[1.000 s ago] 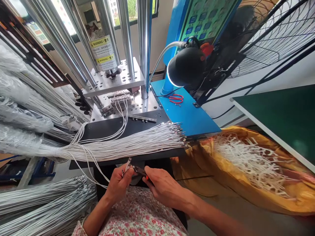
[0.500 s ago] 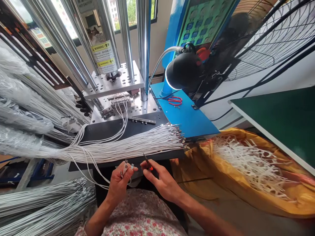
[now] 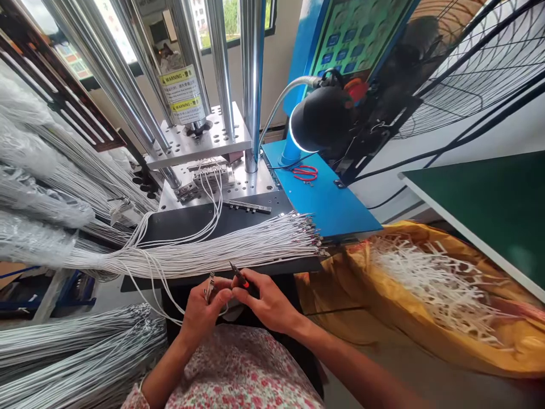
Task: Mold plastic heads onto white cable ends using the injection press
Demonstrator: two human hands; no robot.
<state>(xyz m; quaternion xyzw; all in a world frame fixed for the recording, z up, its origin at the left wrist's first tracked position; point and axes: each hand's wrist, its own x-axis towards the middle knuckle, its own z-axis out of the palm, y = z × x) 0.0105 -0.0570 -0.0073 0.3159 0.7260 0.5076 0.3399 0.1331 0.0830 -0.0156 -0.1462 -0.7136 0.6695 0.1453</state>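
Note:
My left hand (image 3: 204, 309) is closed on the metal-tipped ends of a few white wires (image 3: 209, 286), just below the front edge of the black work plate (image 3: 179, 224). Close to its right, my right hand (image 3: 266, 301) grips small cutters (image 3: 238, 276) with a red mark, their tip pointing up toward the wire ends. A thick bundle of white wires (image 3: 221, 253) with terminals lies across the plate above both hands. Several wires loop from it into a fixture (image 3: 208, 173) on the press.
A press with steel columns (image 3: 249, 74) stands behind the plate. A black gooseneck lamp (image 3: 321, 119) and red scissors (image 3: 304, 172) are on the blue base. An orange bag (image 3: 426, 295) of white plastic scrap sits right, bagged wire bundles (image 3: 42, 216) left, a fan guard (image 3: 477, 62) upper right.
My right hand has drawn the cutters away from the wire ends, raised them, then brought them left beside my left hand. The left hand stays closed on the wire ends.

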